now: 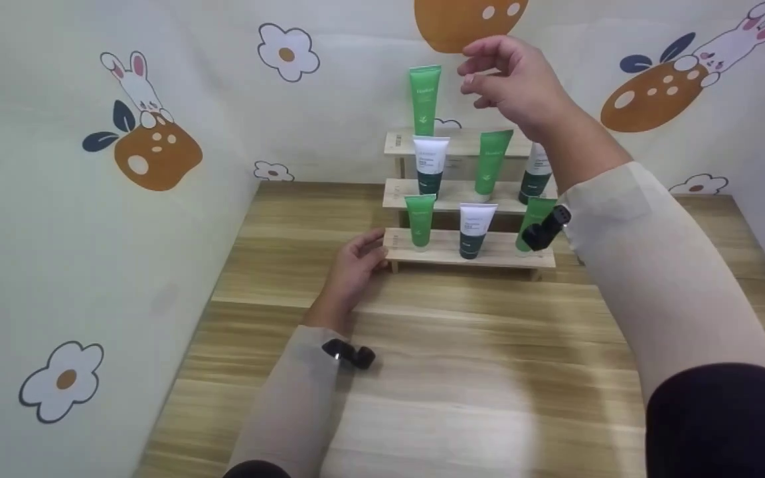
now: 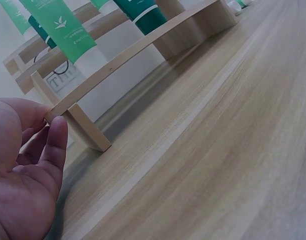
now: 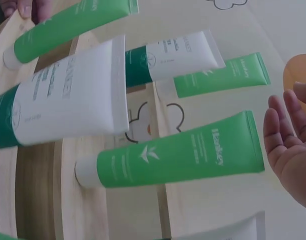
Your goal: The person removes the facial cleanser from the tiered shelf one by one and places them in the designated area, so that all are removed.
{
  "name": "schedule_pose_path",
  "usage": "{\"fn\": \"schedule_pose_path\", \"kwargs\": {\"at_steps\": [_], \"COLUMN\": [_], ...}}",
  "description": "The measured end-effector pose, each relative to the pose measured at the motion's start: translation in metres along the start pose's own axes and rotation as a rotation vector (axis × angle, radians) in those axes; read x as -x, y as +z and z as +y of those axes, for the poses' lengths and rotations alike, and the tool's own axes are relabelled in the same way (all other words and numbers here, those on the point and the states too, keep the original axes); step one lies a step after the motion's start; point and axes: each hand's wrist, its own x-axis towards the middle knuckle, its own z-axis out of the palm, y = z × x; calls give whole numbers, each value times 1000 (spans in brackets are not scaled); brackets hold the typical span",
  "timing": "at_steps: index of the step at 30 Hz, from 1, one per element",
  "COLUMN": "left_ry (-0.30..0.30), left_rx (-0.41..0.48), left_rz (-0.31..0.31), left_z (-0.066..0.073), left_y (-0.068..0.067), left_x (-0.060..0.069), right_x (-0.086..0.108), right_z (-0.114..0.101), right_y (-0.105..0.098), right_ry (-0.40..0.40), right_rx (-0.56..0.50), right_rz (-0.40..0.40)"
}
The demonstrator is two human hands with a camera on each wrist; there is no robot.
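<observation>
Left hand has its grip clamped on the wooden stand, thumb and fingers pinching the left end of the bottom tier. Right hand has its grip apart, the fingers loosely bent and holding nothing; it is raised above the top tier, to the right of the tall green tube and with a gap between them.

The three-tier stand sits by the far edge of the bench, around the middle of that edge. The tall green tube stands upright at the left end of the top tier. On the middle tier, a white-and-dark-green tube is at the left end, a green tube is in the middle, and a second white one is toward the right end, partly hidden by the right arm. The bottom tier carries a small green tube near its left end, a white-topped tube in the middle and another green one near the right end, partly covered by the black wrist camera.

Behind the bench's far edge is a pale wall sheet printed with rabbits, flowers and orange fruit.
</observation>
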Motion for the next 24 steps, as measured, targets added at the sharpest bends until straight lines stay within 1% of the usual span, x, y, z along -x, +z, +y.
{"fn": "schedule_pose_path", "kwargs": {"at_steps": [5, 11, 15, 19, 21, 24], "left_ry": [-1, -13, -19, -21, -23, -23], "left_rx": [6, -12, -17, -20, -25, -24], "left_rz": [0, 2, 8, -1, -2, 3], "left_z": [0, 0, 1, 2, 2, 2], "left_y": [0, -1, 0, 0, 1, 0], "left_x": [0, -1, 0, 0, 0, 0], "right_x": [-8, -15, -19, -21, -21, -21], "right_z": [2, 0, -4, -6, -6, -5], "right_y": [9, 19, 24, 26, 27, 27], "right_ry": [46, 91, 102, 102, 102, 97], "right_rx": [44, 104, 154, 223, 236, 222], "right_rz": [-20, -44, -66, -74, -76, -72]}}
